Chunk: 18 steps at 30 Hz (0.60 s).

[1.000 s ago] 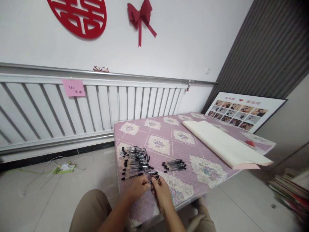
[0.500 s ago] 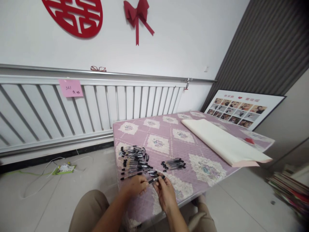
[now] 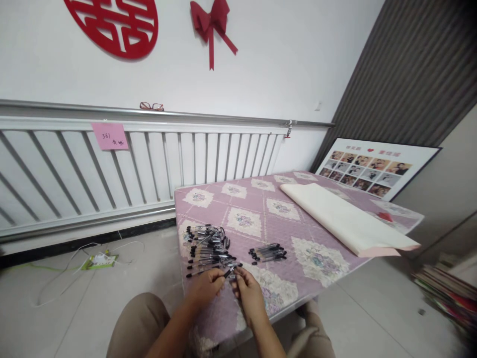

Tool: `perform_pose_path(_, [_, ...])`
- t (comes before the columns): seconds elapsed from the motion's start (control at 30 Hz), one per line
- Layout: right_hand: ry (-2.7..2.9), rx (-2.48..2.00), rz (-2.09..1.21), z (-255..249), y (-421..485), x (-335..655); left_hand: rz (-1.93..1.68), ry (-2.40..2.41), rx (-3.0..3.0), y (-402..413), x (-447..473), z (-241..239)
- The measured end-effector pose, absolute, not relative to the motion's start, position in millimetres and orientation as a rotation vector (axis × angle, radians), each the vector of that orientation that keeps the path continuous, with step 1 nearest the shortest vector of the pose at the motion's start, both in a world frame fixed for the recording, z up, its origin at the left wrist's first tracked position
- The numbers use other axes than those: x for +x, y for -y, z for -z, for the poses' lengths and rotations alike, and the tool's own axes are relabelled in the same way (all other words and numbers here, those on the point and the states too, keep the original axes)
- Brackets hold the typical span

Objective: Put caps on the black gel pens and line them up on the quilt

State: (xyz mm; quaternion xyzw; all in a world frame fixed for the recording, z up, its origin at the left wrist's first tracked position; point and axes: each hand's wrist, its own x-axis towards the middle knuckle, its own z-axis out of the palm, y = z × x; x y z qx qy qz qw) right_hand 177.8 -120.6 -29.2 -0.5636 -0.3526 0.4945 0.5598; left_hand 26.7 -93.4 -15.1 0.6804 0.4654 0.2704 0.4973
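My left hand (image 3: 207, 287) is closed around the lower end of a black pen (image 3: 228, 272), which points up and to the right. At the pen's far end, the fingers of my right hand (image 3: 249, 293) are pinched together; they partly cover that end. Just beyond my hands lies a loose pile of black-capped clear pens (image 3: 210, 248) near the table's left edge. A smaller, neater group of pens (image 3: 268, 252) rests to the right of the pile, with a small black piece (image 3: 254, 263) by its near side.
A purple patterned cloth covers the table (image 3: 257, 211). A folded cream sheet (image 3: 335, 214) lies on its right side, near a red item (image 3: 385, 217). Behind stands a white radiator (image 3: 164, 164). A power strip (image 3: 100, 260) with cables is on the floor at left.
My right hand has moved slightly left, closer to my left hand. The pen between them now tilts more steeply and shows less of its length. The piles look unchanged.
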Motion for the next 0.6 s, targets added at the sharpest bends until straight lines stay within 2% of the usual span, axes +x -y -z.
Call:
perform_pose_path(0.2, [0.769,-1.360,-1.099,30.2,123.8,181.2,-0.644,-1.149,1.701,94.8,27.0,8.4])
perform_pose_path(0.4, [0.933,-1.383,-1.042,30.8,125.0,183.0,-0.676,-1.145,1.827,101.5,30.6,-2.9])
perform_pose_path(0.6, [1.030,-1.460,-0.986,28.2,123.3,181.1,-0.721,-1.196,2.065,104.8,31.9,8.5])
